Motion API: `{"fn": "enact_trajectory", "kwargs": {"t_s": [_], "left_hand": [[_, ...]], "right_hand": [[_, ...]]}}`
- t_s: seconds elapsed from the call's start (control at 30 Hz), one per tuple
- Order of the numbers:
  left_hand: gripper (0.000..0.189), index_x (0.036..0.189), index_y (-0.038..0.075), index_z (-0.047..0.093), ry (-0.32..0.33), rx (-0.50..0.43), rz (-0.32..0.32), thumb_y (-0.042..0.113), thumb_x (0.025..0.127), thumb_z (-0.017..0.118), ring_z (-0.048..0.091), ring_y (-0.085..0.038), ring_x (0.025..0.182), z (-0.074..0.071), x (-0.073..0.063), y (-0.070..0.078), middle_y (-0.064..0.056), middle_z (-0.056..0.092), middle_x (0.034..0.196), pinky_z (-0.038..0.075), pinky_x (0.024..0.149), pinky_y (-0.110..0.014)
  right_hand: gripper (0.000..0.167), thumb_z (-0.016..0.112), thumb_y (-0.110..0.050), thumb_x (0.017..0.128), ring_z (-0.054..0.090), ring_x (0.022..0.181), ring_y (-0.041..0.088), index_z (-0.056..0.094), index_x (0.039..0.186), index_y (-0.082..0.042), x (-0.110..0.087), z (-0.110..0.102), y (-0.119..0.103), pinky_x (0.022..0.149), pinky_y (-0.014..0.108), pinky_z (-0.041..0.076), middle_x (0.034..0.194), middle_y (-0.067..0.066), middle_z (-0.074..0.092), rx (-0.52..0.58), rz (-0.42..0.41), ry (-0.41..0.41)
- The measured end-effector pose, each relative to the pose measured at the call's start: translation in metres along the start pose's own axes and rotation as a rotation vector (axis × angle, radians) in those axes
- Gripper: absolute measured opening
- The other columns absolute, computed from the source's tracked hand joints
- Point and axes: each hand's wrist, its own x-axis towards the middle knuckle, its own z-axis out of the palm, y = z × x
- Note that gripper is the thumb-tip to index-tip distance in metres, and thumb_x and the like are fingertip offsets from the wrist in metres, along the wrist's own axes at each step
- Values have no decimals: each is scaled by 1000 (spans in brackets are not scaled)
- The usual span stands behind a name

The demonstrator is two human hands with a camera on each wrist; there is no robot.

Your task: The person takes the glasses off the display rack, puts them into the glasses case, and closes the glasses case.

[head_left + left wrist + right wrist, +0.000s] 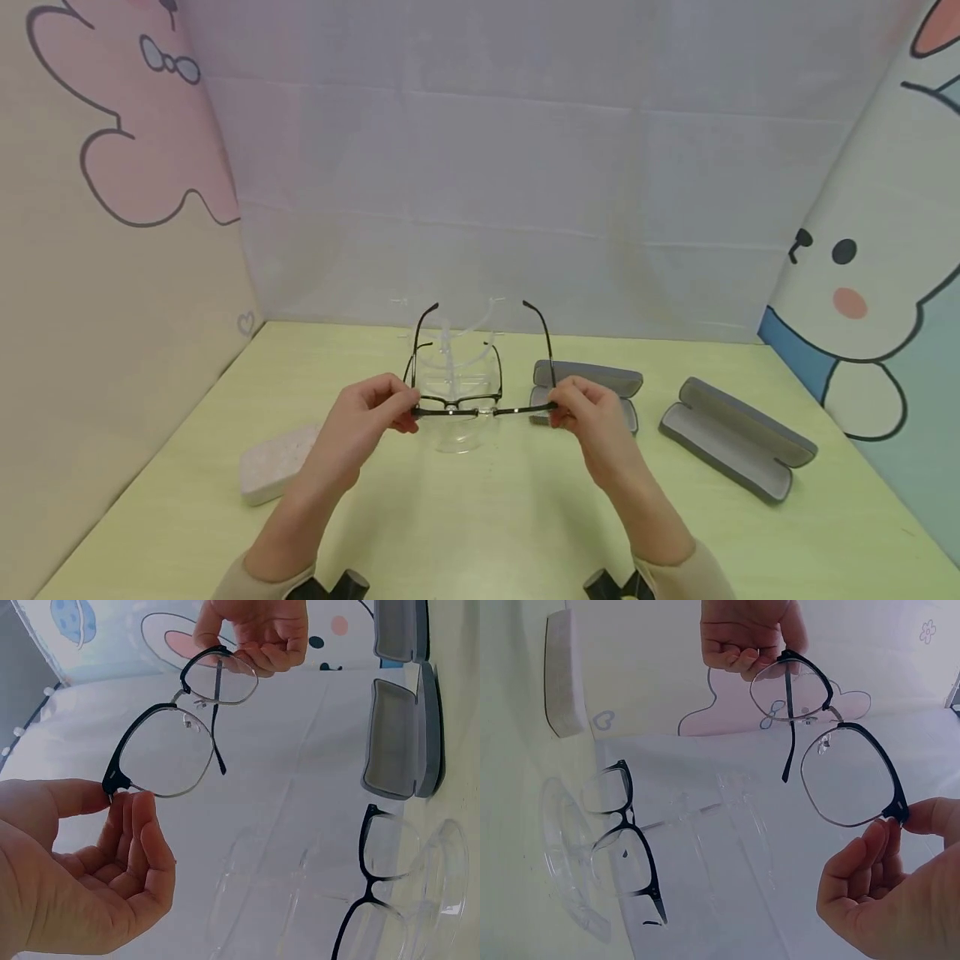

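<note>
Both hands hold up a pair of half-rim eyeglasses (450,412) with black brow bars and thin metal lower rims. The left hand (367,412) pinches one front corner between thumb and fingers. At the other front corner the right hand (596,421) pinches the same way. The temples are unfolded and point away, toward the back wall. Behind and below them, a clear plastic display stand (459,443) carries a second pair of black-framed eyeglasses (369,891). The held pair partly covers that second pair in the head view; a gap between them shows in the right wrist view.
An open grey glasses case (735,446) lies at the right. Another open grey case (600,377) sits behind the right hand, partly hidden. A whitish case (272,465) lies left, beside the left forearm. Cartoon-printed cloth walls (525,183) surround the yellow-green table (480,533).
</note>
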Motion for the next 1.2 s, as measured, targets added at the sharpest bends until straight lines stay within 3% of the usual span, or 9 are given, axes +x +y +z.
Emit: {"fn": "enact_trajectory", "kwargs": {"t_s": [0.33,0.47,0.63,0.93,1.2], "left_hand": [[21,96,-2,61,34,-80,22,17,88,60,62,-17,73,17,18,-6,-6,62,81,51,78,-28],[22,102,-2,61,34,-98,12,16,88,60,63,-16,78,20,24,-4,-5,62,87,49,83,-28],[24,109,-3,59,28,-151,51,9,88,58,64,-15,78,24,31,2,-8,62,91,50,82,-29],[21,107,-2,62,78,-203,98,6,87,59,65,-14,73,35,48,7,-11,64,92,52,78,-27],[18,102,1,67,97,-202,117,8,86,61,65,-14,74,43,54,2,-6,67,86,51,77,-25]], "right_hand": [[15,49,0,89,58,67,14,54,77,-8,6,-9,-5,73,25,51,80,2,58,33,-77,58],[14,48,0,89,60,70,14,54,79,-7,11,-11,-5,75,26,52,81,3,59,67,-95,73],[11,50,3,89,61,70,14,54,84,-7,19,-10,-6,74,26,53,77,0,61,134,-99,120],[10,56,2,87,63,67,13,57,91,-7,28,-12,-6,73,27,53,76,0,64,194,-148,195],[17,58,3,85,64,64,14,64,86,-12,32,-16,-3,70,27,54,76,0,66,190,-184,249]]}}
